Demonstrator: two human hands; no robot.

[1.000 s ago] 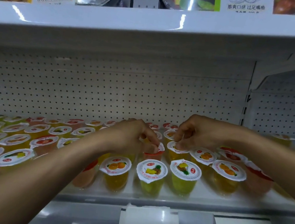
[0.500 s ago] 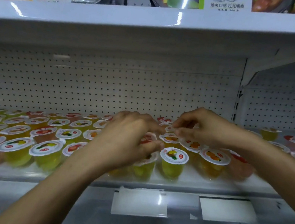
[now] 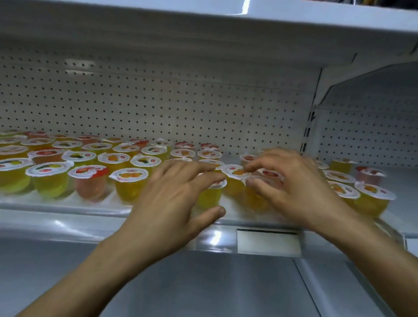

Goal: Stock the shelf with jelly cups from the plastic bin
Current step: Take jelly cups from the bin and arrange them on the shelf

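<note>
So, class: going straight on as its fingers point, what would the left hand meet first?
Probably the orange-lidded jelly cup just beyond the left hand; blur leaves depth unclear.

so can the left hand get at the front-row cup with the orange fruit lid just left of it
Probably yes. The left hand is open and empty, and the cup stands in the front row right beside it with nothing in front. A pink cup sits close on its far side.
</note>
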